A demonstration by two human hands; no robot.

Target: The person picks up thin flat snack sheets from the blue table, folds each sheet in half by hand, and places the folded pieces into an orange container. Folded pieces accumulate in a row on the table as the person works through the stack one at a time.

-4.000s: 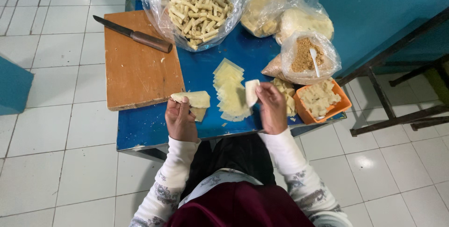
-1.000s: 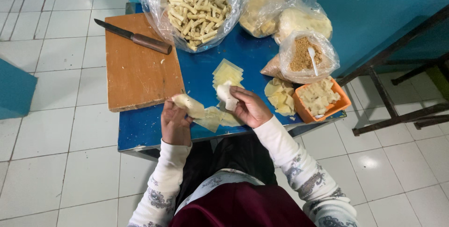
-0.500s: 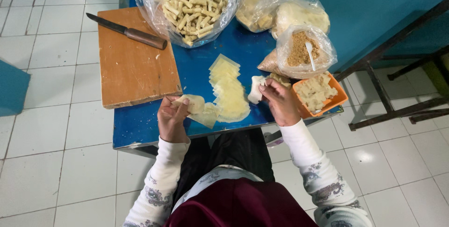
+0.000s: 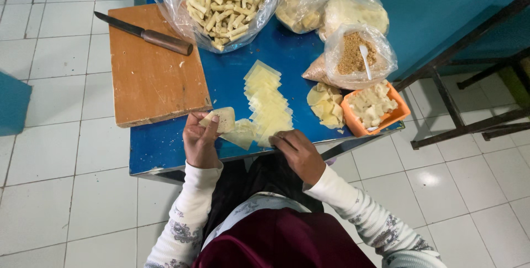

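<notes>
**Thin Wrappers on a Blue Counter**

The floor was white tile, and a small blue counter [image 4: 165, 152] stood by a blue wall. On the left lay a wooden cutting board [image 4: 152, 77] with a knife [image 4: 144, 34] on top. Next to the board, the left hand [image 4: 200, 142] pinched a small filled wrapper [image 4: 220, 120] with its fingers curled around it, just above the counter. It looked soft and light, and it could tear, so a gentle hold at the edges seemed best. In the middle lay a row of thin yellow sheets [image 4: 266, 102], overlapping. The right hand [image 4: 298, 151] rested at the near end of that row, fingers bent down on a sheet. Behind stood a bag of finished rolls [image 4: 218, 3]. On the right sat a bag of brown crumbs [image 4: 356, 54] and an orange tub [image 4: 375, 108].
</notes>
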